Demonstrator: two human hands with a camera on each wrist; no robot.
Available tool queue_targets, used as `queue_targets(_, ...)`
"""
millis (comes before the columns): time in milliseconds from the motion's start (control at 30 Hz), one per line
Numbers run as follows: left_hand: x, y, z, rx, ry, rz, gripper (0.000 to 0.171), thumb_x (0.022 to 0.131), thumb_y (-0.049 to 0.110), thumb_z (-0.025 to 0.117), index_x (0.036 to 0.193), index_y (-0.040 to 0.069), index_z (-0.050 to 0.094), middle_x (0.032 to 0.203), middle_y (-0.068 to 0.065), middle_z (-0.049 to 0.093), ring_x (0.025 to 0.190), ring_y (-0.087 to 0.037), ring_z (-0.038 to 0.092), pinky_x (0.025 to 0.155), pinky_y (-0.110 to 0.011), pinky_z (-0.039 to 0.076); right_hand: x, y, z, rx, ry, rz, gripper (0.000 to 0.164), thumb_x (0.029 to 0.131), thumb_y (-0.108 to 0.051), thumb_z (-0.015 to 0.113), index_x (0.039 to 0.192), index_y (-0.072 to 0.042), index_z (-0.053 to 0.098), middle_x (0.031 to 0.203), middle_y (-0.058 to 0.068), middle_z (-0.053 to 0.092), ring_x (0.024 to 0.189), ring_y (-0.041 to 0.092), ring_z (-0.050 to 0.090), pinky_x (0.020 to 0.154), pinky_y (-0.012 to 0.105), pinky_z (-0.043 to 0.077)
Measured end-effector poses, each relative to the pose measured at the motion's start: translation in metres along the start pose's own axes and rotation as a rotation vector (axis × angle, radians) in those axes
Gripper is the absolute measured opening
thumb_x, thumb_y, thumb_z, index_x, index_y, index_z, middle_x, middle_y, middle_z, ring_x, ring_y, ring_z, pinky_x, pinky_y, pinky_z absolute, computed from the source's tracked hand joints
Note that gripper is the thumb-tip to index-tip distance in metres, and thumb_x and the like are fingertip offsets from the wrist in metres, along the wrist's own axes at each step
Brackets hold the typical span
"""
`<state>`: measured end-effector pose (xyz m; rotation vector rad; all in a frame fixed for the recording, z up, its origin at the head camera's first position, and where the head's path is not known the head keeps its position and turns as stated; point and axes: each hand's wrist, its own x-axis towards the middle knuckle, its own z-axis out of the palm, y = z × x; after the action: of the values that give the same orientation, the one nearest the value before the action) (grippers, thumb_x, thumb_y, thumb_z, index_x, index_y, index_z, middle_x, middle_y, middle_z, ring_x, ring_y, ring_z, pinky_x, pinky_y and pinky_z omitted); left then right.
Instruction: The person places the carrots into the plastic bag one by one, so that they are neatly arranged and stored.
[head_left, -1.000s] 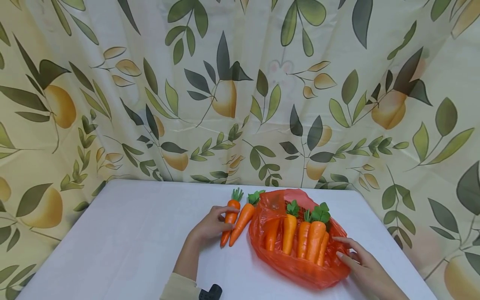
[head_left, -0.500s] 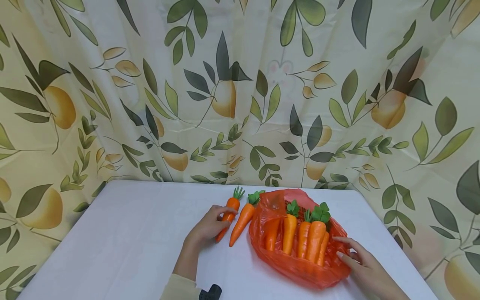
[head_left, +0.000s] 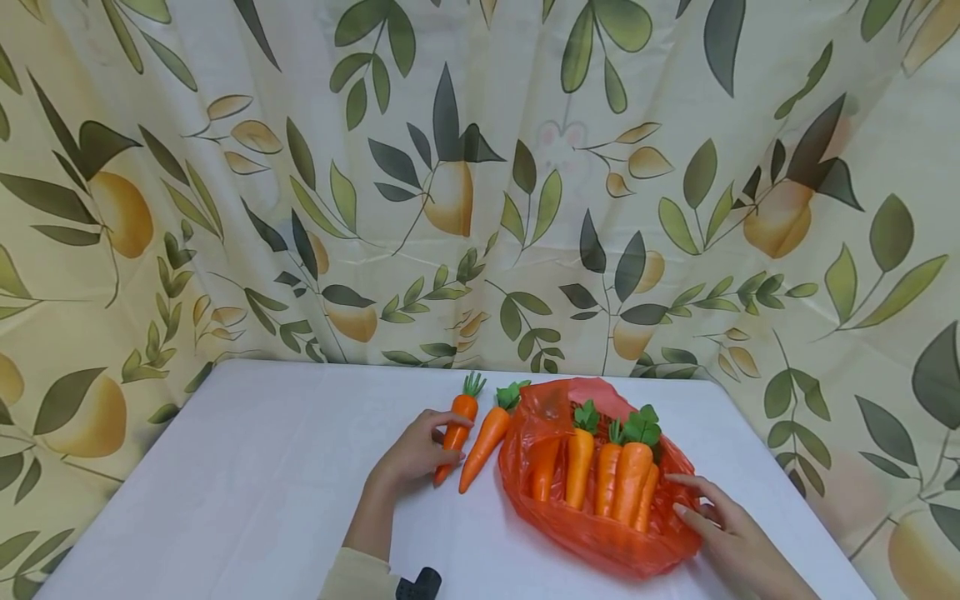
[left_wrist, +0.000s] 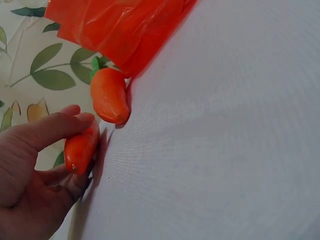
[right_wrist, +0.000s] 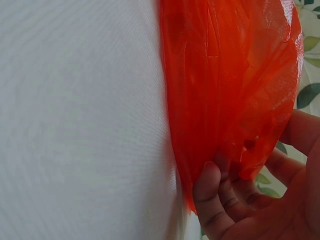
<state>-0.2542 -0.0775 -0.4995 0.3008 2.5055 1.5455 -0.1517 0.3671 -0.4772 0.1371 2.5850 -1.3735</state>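
Observation:
An orange carrot with thin green stems (head_left: 464, 407) lies between the thumb and fingers of my left hand (head_left: 412, 450), which pinches it near the table. In the left wrist view, the tip of this carrot points toward the camera. Just to its right rests a second carrot (head_left: 485, 442) with leafy green tops, apart from the first and beside the bag. The red plastic bag (head_left: 577, 542) sits open with several carrots (head_left: 606, 479) inside, some seen through its film. My right hand (head_left: 727, 529) holds the bag's right edge between thumb and fingers.
A white cloth (head_left: 262, 483) covers the table. Behind it hangs a curtain (head_left: 480, 208) printed with leaves and fruit. My left wrist carries a black device (head_left: 420, 583) below a beige sleeve (head_left: 358, 575).
My left hand has shifted the carrot slightly left, widening the gap to the second carrot. My right hand and the bag have stayed in place.

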Motion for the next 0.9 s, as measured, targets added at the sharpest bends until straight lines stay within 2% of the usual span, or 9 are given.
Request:
queue_targets(267, -0.004, 0.0, -0.006, -0.026, 0.033, -0.03, 0.036, 0.095, 0.007, 0.071, 0.123, 0.029, 0.07, 0.13, -0.007, 0.057, 0.116, -0.031, 0.055, 0.094, -0.048, 0.055, 0.001, -0.001, 0.0, 0.003, -0.004, 0.007, 0.054, 0.107, -0.033, 0.059, 0.153, -0.01, 0.044, 0.153, 0.023, 0.04, 0.13, 0.042, 0.049, 0.093, 0.044, 0.056)
queue_targets(367, -0.006, 0.001, -0.01, -0.045, 0.024, -0.03, 0.035, 0.096, 0.007, 0.07, 0.124, 0.028, 0.069, 0.132, -0.007, 0.058, 0.117, -0.031, 0.055, 0.097, -0.049, 0.053, 0.001, 0.0, 0.0, 0.01, -0.007, 0.016, 0.053, 0.107, -0.031, 0.058, 0.153, -0.01, 0.044, 0.155, 0.023, 0.038, 0.13, 0.042, 0.049, 0.093, 0.044, 0.056)
queue_targets(467, -0.007, 0.003, -0.013, -0.042, -0.009, -0.036, 0.035, 0.097, 0.009, 0.069, 0.127, 0.027, 0.07, 0.13, -0.007, 0.057, 0.114, -0.03, 0.053, 0.094, -0.046, 0.053, 0.002, 0.0, 0.0, 0.011, -0.01, 0.014, 0.053, 0.107, -0.031, 0.057, 0.154, -0.009, 0.043, 0.155, 0.024, 0.038, 0.13, 0.042, 0.048, 0.093, 0.044, 0.056)
queue_targets(700, -0.01, 0.007, -0.019, 0.003, -0.108, -0.037, 0.039, 0.094, 0.009, 0.067, 0.129, 0.025, 0.072, 0.119, -0.008, 0.055, 0.101, -0.028, 0.053, 0.076, -0.037, 0.052, 0.001, 0.0, 0.0, 0.023, -0.023, 0.007, 0.054, 0.107, -0.031, 0.059, 0.153, -0.009, 0.043, 0.157, 0.024, 0.034, 0.134, 0.045, 0.046, 0.093, 0.044, 0.056)
queue_targets(900, -0.01, 0.006, -0.021, -0.015, -0.107, -0.033, 0.038, 0.093, 0.015, 0.072, 0.13, 0.026, 0.071, 0.119, -0.008, 0.059, 0.104, -0.027, 0.056, 0.083, -0.042, 0.052, 0.0, 0.0, -0.001, 0.033, -0.039, 0.004, 0.056, 0.107, -0.031, 0.058, 0.155, -0.008, 0.041, 0.161, 0.025, 0.029, 0.138, 0.05, 0.039, 0.095, 0.045, 0.055)
